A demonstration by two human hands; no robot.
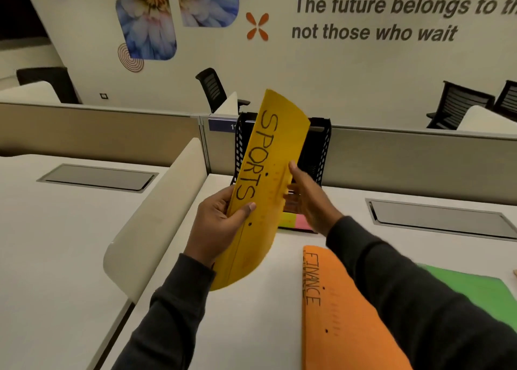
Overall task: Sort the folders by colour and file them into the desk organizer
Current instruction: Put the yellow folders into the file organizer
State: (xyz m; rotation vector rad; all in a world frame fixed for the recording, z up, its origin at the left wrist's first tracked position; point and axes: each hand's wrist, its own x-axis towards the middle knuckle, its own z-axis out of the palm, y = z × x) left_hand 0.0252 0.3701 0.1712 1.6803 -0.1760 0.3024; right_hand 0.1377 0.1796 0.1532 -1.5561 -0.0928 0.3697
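Note:
A yellow folder (263, 171) marked "SPORTS" is held upright and tilted in the air in front of the black mesh desk organizer (319, 151). My left hand (216, 224) grips its lower left edge, thumb on the front. My right hand (310, 199) holds its right edge, fingers behind it. An orange folder (344, 319) marked "FINANCE" lies flat on the desk at the lower right. A green folder (475, 288) lies under it, partly hidden by my right sleeve. The organizer's inside is mostly hidden by the yellow folder.
Coloured sticky notes (293, 221) lie at the organizer's foot. A curved white divider (156, 215) stands left of the desk (251, 327). A grey partition (419, 157) runs behind the organizer. A cable hatch (439, 215) sits at the right. Office chairs (214, 88) stand beyond.

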